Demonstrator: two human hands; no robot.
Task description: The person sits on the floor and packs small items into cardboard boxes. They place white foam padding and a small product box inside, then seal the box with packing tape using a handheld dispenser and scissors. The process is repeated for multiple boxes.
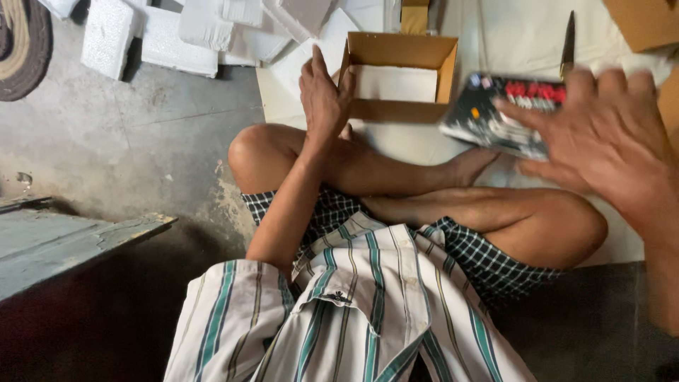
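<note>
Starting at the far left, a coiled woven mat [25, 46] lies on the grey concrete floor [141, 134], and below it the edge of a weathered grey-green wooden board [64, 244] juts in. White foam blocks [170, 32] are scattered along the top of the floor, some overlapping. The person sits cross-legged in a striped shirt and checked shorts, knees bare, partly on a pale sheet [424, 141] spread over the floor.

The left hand [324, 95] rests with straight, loosely spread fingers against the left wall of an open cardboard box [399, 74], which sits on the sheet just beyond the knee; it grips nothing. Inside the box lies a white foam insert [395, 83].

Further right, a knife [568, 42] lies on the sheet (its handle hidden behind the packet). The right hand [601, 141], blurred by motion, holds a flat dark packet with red and white print [495, 113] by its right end, fingers spread across it, just right of the box and apart from it. More cardboard [643, 21] shows in the top right corner.
</note>
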